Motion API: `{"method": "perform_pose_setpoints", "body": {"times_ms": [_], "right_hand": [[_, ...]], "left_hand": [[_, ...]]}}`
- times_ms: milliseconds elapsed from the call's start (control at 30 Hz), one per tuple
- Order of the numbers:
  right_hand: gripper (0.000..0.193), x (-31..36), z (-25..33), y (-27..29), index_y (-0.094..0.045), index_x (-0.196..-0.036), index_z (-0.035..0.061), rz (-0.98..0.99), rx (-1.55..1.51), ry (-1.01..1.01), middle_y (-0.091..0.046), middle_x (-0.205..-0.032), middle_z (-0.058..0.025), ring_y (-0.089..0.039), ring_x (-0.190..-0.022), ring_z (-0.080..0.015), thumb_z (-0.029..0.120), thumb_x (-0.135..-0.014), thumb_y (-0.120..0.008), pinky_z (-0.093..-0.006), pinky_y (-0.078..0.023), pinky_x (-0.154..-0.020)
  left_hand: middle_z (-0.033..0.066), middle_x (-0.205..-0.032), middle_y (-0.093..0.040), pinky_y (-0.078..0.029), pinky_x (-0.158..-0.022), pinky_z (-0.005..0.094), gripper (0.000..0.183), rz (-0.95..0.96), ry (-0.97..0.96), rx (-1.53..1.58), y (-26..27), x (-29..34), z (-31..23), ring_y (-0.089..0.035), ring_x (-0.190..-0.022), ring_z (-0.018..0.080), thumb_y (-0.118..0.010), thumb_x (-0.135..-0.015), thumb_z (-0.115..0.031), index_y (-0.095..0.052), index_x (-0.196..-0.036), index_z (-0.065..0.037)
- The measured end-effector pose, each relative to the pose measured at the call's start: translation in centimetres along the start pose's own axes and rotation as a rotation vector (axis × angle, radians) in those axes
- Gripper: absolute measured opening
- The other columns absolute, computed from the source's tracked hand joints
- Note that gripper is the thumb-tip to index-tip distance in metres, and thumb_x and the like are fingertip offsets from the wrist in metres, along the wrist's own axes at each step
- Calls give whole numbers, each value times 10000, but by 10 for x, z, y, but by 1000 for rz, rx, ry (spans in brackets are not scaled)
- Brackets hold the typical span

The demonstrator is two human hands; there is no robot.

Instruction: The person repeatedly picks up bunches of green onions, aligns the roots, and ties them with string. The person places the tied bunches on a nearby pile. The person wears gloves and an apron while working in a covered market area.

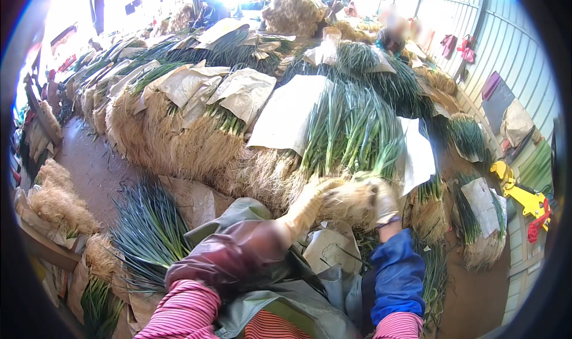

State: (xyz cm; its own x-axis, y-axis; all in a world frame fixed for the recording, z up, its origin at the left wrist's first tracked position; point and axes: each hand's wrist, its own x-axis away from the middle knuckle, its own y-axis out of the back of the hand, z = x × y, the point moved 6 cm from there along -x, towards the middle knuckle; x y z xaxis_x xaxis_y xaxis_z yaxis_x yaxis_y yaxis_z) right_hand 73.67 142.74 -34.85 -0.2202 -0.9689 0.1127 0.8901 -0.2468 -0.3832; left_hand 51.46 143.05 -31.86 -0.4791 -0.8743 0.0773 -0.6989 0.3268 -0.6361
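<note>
In front of me a bunch of green onions (351,203) with long tan roots lies between my hands, its roots toward me. My left hand (307,203), in a pale yellowish glove, closes on its left side. My right hand (383,201), in a whitish glove, grips the right side. Both hands are smeared by motion, so single fingers do not show clearly. Just beyond them stands a wide row of green onions (354,124), green leaves away from me and roots near. White paper sheets (290,111) cover part of that row.
Long rows of rooted bundles (173,133) under brown paper stretch to the back left. Loose green onions (149,232) lie at my left. Smaller bundles (482,220) and a yellow metal tool (517,190) stand right, by a corrugated wall (512,47). Another person (390,38) is at the back.
</note>
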Motion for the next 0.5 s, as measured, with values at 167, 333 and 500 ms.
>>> {"method": "perform_pose_setpoints", "body": {"times_ms": [167,333,500], "right_hand": [[178,5,-50,-32,-651,-993,19,48,346,-112,-677,-799,-58,-620,-612,-127,141,-906,-556,-248,-493,-541],[170,-11,-47,-4,-687,-924,8,26,569,39,-655,-804,-4,-564,-730,-82,160,-885,-622,-250,-460,-680],[190,-19,-10,-8,-658,-1009,6,-164,438,102,-684,-812,-83,-640,-598,-124,150,-901,-598,-227,-538,-502]], "left_hand": [[47,-996,-654,-545,-748,342,356,309,435,531,16,-45,105,-645,-849,206,-592,-932,-219,-560,-1238,-41],[60,-855,-680,-517,-725,295,298,149,190,-379,23,-55,95,-636,-787,138,-689,-889,-240,-659,-1047,12],[55,-849,-680,-515,-623,265,262,-71,103,-276,37,-57,77,-631,-717,117,-685,-875,-201,-632,-1033,1]]}}
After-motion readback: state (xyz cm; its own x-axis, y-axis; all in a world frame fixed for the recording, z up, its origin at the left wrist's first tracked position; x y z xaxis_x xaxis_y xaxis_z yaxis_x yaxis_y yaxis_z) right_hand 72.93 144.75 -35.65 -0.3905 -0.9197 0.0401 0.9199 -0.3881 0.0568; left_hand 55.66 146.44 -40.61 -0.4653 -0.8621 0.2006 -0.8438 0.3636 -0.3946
